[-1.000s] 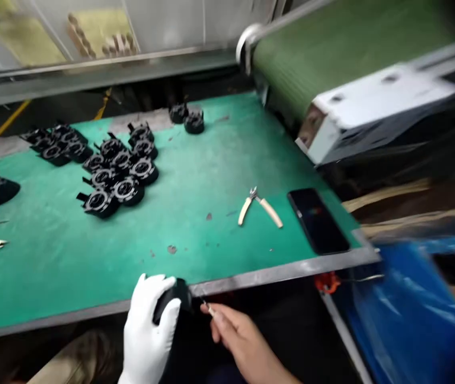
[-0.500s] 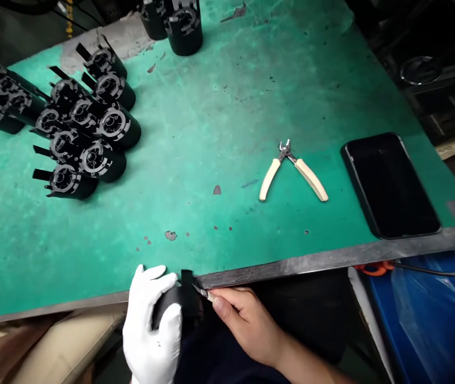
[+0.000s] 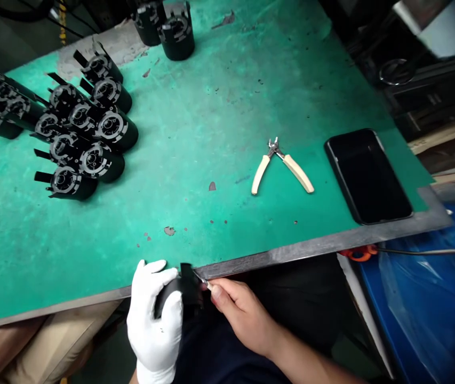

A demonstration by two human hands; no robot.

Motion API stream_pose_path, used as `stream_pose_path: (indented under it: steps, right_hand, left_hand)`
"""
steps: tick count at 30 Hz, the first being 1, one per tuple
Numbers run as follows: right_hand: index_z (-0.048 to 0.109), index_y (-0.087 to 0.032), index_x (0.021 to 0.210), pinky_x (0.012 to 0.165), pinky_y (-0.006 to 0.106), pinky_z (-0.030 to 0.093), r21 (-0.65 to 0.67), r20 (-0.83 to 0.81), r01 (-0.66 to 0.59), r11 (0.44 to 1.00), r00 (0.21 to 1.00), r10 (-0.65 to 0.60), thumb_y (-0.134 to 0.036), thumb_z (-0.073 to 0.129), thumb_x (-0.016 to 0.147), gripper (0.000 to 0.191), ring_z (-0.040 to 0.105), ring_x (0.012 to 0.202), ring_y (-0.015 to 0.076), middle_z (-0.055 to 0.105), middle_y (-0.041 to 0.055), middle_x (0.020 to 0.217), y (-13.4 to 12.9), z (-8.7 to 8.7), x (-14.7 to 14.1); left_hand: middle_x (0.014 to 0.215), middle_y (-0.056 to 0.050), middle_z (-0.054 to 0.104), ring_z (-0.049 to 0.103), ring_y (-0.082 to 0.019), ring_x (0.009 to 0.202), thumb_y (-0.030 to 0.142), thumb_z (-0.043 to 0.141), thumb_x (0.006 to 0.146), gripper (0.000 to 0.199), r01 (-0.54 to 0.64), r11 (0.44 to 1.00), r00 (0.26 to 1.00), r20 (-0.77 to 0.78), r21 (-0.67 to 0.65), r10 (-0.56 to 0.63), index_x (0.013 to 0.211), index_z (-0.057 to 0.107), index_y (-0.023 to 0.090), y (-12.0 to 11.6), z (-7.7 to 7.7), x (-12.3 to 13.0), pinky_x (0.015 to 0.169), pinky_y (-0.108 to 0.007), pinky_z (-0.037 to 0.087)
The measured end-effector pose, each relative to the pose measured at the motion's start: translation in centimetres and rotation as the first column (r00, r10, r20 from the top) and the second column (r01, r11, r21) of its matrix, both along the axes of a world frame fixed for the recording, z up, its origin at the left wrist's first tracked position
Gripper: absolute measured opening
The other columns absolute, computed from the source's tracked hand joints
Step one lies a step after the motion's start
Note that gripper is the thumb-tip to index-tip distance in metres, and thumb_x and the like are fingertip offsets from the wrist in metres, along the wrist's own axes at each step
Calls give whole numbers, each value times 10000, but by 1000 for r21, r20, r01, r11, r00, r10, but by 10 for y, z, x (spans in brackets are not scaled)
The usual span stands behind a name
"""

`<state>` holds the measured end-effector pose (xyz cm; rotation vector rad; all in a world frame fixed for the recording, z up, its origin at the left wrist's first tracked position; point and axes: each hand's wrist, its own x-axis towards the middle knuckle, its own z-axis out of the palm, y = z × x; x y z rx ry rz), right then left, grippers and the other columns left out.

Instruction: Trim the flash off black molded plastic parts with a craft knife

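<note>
My left hand [image 3: 157,320], in a white glove, is closed around a black cylindrical plastic part [image 3: 189,288] at the table's front edge. A flat tab on that part sticks up beyond the edge. In my bare right hand [image 3: 239,309] is a small knife [image 3: 205,281], pinched between thumb and fingers. Its thin blade points left at the part's right side; whether the tip touches cannot be told. My palm hides most of the knife's handle.
Cream-handled nippers [image 3: 281,165] lie spread on the green table [image 3: 195,128], left of a black phone [image 3: 369,176]. Several similar black parts [image 3: 99,160] stand at the left, others [image 3: 177,37] at the back. Orange-handled scissors [image 3: 357,253] hang under the edge beside blue plastic [image 3: 423,298].
The view has turned slightly, so the nippers and phone appear further left. Both hands keep their grip on the black part and the knife, with little motion between them.
</note>
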<state>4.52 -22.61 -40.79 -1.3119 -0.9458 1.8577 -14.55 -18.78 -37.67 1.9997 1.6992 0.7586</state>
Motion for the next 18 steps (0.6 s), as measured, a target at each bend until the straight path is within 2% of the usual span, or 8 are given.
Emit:
stream_pose_path:
  steps: [2, 4, 6, 9, 11, 12, 15, 18]
  right_hand:
    - [615, -198, 1171, 639, 266, 358, 19, -42, 38, 999, 998, -37, -485, 478, 1046, 341, 401, 659, 112, 451, -33, 736, -5, 5, -2]
    - [516, -229, 1382, 597, 252, 368, 63, -42, 37, 997, 999, -35, -471, 613, 981, 479, 421, 622, 107, 466, -48, 731, -8, 9, -5]
    - [484, -254, 1457, 637, 251, 447, 138, 16, 31, 990, 999, -33, -405, 686, 938, 576, 518, 657, 117, 571, -23, 809, -8, 12, -8]
    - [574, -280, 1437, 887, 300, 530, 290, 117, 87, 953, 985, -126, -322, 617, 980, 460, 651, 958, 184, 673, 72, 1134, -2, 16, -6]
    - [630, -279, 1395, 1013, 330, 499, 356, 125, 156, 921, 969, -212, -310, 557, 1014, 389, 632, 1139, 224, 663, 89, 1261, 4, 20, 0]
    - [659, -270, 1360, 1023, 333, 493, 351, 105, 185, 918, 967, -234, -320, 537, 1028, 357, 631, 1153, 229, 679, 86, 1245, 9, 22, 3]
    - [709, -225, 1253, 939, 318, 511, 220, -54, 205, 954, 979, -198, -388, 541, 1034, 320, 655, 1044, 222, 714, 71, 1137, 21, 30, 6]
    - [717, -184, 1150, 885, 308, 496, 70, -242, 128, 989, 964, -107, -459, 589, 1007, 336, 638, 971, 212, 704, 54, 1037, 31, 38, -4]
  left_hand:
    - [1209, -71, 679, 560, -258, 1313, 229, 573, 977, 194, 8, 1000, 1000, -6, -3, -8, 1147, 664, 209, -2, 0, -1, 1260, -548, 338]
    - [1215, -66, 679, 564, -253, 1315, 236, 560, 987, 182, 9, 1000, 1000, -20, 4, -9, 1136, 664, 220, -4, 1, 0, 1251, -544, 359]
    - [1223, -63, 682, 565, -256, 1319, 256, 565, 991, 185, -5, 1000, 999, -36, 18, 5, 1147, 660, 228, -7, 7, 1, 1256, -550, 353]
    - [1323, -86, 663, 541, -296, 1367, 449, 541, 1007, 368, 8, 999, 1000, 26, -43, -7, 1301, 613, 241, -11, 22, -3, 1242, -551, 387]
    - [1408, -121, 620, 550, -331, 1364, 612, 416, 1007, 565, 35, 994, 981, 196, -103, -14, 1412, 539, 237, -12, 35, -10, 1179, -549, 474]
    - [1447, -138, 589, 547, -348, 1367, 666, 372, 994, 640, 33, 991, 957, 290, -130, 6, 1445, 507, 232, -12, 42, -13, 1151, -554, 503]
    - [1565, -172, 457, 450, -406, 1439, 794, 476, 885, 837, 6, 978, 904, 420, -207, 83, 1493, 459, 219, -13, 56, -14, 1177, -596, 454]
    - [1618, -200, 362, 442, -433, 1436, 850, 641, 713, 1084, 104, 949, 906, 421, -297, 32, 1554, 365, 224, -12, 60, -2, 1127, -572, 517]
